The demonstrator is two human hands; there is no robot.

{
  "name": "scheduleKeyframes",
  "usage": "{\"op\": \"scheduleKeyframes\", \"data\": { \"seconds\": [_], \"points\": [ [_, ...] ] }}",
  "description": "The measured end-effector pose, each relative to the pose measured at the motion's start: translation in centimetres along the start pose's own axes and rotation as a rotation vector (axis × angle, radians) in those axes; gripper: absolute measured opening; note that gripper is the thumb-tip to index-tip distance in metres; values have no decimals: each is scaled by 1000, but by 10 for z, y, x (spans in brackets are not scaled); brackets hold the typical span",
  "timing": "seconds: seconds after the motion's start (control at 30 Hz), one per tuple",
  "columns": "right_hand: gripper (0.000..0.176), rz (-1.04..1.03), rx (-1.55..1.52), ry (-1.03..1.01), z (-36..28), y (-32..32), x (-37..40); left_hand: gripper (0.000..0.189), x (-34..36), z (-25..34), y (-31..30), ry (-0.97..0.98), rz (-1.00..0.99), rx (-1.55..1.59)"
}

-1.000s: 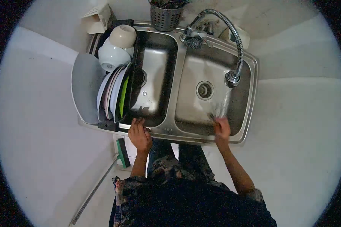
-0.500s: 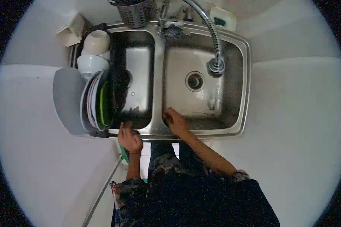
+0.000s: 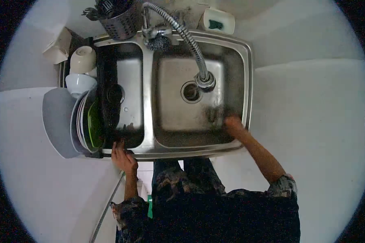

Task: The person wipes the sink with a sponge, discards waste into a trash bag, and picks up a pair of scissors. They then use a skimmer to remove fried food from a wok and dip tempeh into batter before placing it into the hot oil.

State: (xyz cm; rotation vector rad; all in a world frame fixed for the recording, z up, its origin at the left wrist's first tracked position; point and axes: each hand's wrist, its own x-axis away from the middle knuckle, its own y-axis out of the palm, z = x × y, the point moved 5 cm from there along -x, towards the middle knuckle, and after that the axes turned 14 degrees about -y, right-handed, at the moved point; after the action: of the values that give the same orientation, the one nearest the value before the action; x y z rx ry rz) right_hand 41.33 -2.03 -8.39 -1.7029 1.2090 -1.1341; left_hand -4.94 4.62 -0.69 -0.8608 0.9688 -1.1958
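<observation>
Below me is a steel double-bowl sink (image 3: 149, 139). My left hand (image 3: 125, 158) rests at the front rim of the left bowl, its fingers stretched out and holding nothing visible. My right hand (image 3: 234, 124) is inside the right bowl (image 3: 178, 73), by its right wall near the front corner. Motion smears its fingers, so what they hold, if anything, is hidden. The drain (image 3: 191, 92) lies left of and beyond that hand. Above the right bowl hangs the end of a flexible metal faucet (image 3: 205, 82).
Plates and a green dish (image 3: 95, 125) stand on edge at the left, with a white bowl (image 3: 80, 84) and a cream bowl (image 3: 83, 60) behind. A utensil basket (image 3: 121, 26) is at the back. A white container (image 3: 228, 18) holds something dark green.
My right hand has swept from beside the divider to the right side of the right bowl. The camera view has shifted; my left hand stays at the front rim.
</observation>
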Motion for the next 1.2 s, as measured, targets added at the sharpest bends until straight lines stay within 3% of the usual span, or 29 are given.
{"op": "scheduleKeyframes", "data": {
  "seconds": [0.03,0.1,0.13,0.2,0.23,0.3,0.37,0.4,0.43,0.47,0.5,0.53,0.6,0.63,0.7,0.73,0.77,0.8,0.87,0.9,0.97,1.03,1.07,1.1,1.13,1.2],
  "points": [
    [26,-170,134,-65,-4,-36,-30,42,0,-3,1,-101,-95,-6],
    [27,-138,446,-149,25,-76,-87,43,1,-8,4,-64,-66,-15],
    [31,-88,354,-112,24,-110,-119,43,1,-8,5,-16,-33,-28],
    [31,313,68,-117,63,-127,-164,43,4,-7,6,-18,-1,-3],
    [31,310,69,-121,67,-133,-176,43,5,-7,5,-27,-6,6],
    [31,72,91,-125,66,-139,-195,44,4,-3,3,-22,4,-8],
    [28,190,244,-171,86,-99,-158,44,3,-5,5,-36,1,1],
    [26,18,282,-174,63,-98,-132,44,3,-6,5,-55,3,6],
    [25,19,-128,241,49,-96,-96,44,6,-9,6,-65,-1,9],
    [27,-275,19,231,75,-31,-48,45,7,-12,7,-56,11,1],
    [31,53,-119,-74,45,-23,4,46,7,-13,8,-46,29,-6],
    [34,-125,-109,215,18,-13,31,46,6,-12,6,-46,29,0],
    [30,-36,271,-255,-8,14,65,48,1,-7,4,-46,-53,11],
    [30,-30,275,-255,4,7,56,48,1,-9,5,-43,-47,14],
    [24,-432,-21,25,56,-1,10,50,5,-17,9,-45,-45,-9],
    [18,-129,73,26,1,-95,-58,50,5,-17,9,-50,-42,-8],
    [19,63,206,-131,36,-89,-93,50,5,-15,7,-45,-50,-6],
    [22,4,146,55,25,-129,-141,50,5,-14,7,-37,-58,-5],
    [24,266,267,-236,70,-116,-199,50,8,-14,8,-46,-17,-25],
    [24,265,263,-237,77,-102,-200,50,8,-13,7,-54,29,-43],
    [29,-57,243,-51,93,-62,-200,50,3,-9,7,-41,-3,-21],
    [32,-78,604,-268,75,-15,-137,49,4,-9,9,-37,-41,-2],
    [34,-194,280,4,97,37,-95,49,5,-11,9,-58,-31,-14],
    [29,-456,191,289,70,48,-62,48,7,-13,8,-76,-21,-25],
    [26,-476,334,-347,65,92,-7,48,7,-11,7,-75,-22,-20],
    [26,-506,273,-161,17,79,21,48,4,-6,4,-91,-20,-54]
  ]
}}
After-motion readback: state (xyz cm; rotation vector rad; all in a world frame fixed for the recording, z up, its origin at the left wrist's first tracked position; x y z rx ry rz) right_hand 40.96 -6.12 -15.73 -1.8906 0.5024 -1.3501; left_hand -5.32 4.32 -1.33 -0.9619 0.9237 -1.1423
